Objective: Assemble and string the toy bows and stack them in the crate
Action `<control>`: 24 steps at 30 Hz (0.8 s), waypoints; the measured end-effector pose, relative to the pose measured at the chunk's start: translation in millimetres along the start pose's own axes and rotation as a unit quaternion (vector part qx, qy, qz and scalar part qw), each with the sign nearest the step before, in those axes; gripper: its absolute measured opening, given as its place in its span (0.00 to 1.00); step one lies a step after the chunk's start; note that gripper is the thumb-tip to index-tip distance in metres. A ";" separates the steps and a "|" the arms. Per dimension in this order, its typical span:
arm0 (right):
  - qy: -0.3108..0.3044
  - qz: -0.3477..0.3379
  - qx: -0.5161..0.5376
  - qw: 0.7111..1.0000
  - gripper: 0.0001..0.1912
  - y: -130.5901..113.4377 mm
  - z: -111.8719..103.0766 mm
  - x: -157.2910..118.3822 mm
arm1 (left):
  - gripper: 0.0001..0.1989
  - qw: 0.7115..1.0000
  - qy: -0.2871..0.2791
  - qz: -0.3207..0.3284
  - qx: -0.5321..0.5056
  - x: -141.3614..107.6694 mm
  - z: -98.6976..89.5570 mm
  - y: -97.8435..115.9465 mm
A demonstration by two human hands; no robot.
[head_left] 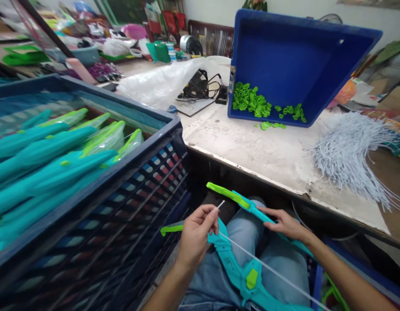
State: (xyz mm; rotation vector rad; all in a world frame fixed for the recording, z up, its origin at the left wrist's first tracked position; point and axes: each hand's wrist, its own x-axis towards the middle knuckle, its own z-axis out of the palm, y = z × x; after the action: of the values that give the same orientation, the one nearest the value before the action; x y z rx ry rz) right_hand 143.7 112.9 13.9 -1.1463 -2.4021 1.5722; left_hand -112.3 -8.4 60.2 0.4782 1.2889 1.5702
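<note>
A teal toy bow (230,259) with a green hexagonal piece in its middle and a green tip at the left lies across my lap. My left hand (200,231) pinches the end of a white string (274,272), whose knobbed tip sticks up past the fingers. The string runs down to the lower right. Above the bow, my right hand (282,222) grips a second teal piece (256,211) with a long green end (227,193), thumb and fingers on either side of it.
On the left stands a dark blue crate (174,125) of teal and green parts. The white table (251,149) holds a tilted blue bin (284,65) with small green pieces, a bundle of white strings (352,151), a black fan (198,84) and plastic film (157,84).
</note>
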 end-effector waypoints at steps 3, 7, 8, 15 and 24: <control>-0.022 0.027 0.051 0.998 0.31 -1.3 -5.6 0.5 | 0.14 0.997 0.051 0.058 0.023 14.1 -6.1 7.0; -0.003 0.028 0.061 0.998 0.31 2.2 -2.1 1.2 | 0.13 0.989 0.056 0.104 0.083 27.2 -10.7 9.6; -0.001 0.028 0.060 0.998 0.31 3.0 -1.8 1.0 | 0.13 0.988 0.055 0.107 0.099 28.6 -12.0 9.5; -0.001 0.027 0.048 0.998 0.32 0.2 -3.7 0.8 | 0.15 0.980 0.075 0.103 0.153 29.1 -17.3 7.7; 0.003 0.035 0.043 0.998 0.31 -3.1 -1.7 -0.9 | 0.13 0.988 0.059 0.104 0.097 29.5 -14.3 3.2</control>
State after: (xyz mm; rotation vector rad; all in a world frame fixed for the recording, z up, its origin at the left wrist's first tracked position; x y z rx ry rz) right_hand 143.4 113.0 17.5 -1.2307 -2.2893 1.6709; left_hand -137.3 10.3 49.8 0.6681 1.5323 1.6737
